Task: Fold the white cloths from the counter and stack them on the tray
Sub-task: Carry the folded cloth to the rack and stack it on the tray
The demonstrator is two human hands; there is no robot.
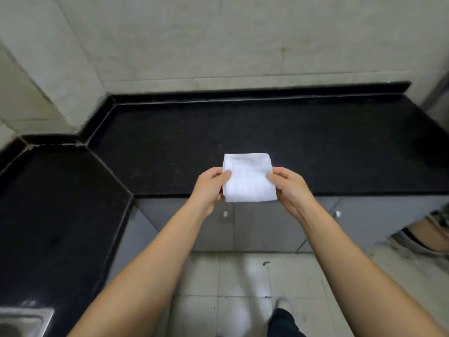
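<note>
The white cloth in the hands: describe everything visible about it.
The white cloth is folded into a compact, roughly square pad with several layers; a rounded fold runs along its far-left edge. It looks like soft terry fabric, plain and clean. It is held about level over the front edge of the black counter. The left hand grips its left side, thumb on top, and the right hand grips its right side likewise. Whether it touches the counter is unclear.

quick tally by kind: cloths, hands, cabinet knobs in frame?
Folded white cloth, held at the counter's front edge: 1
Hands, left hand and right hand, each gripping a side of the cloth: 2
Small white cabinet knobs: 2
Total: 5
No tray in view.
</note>
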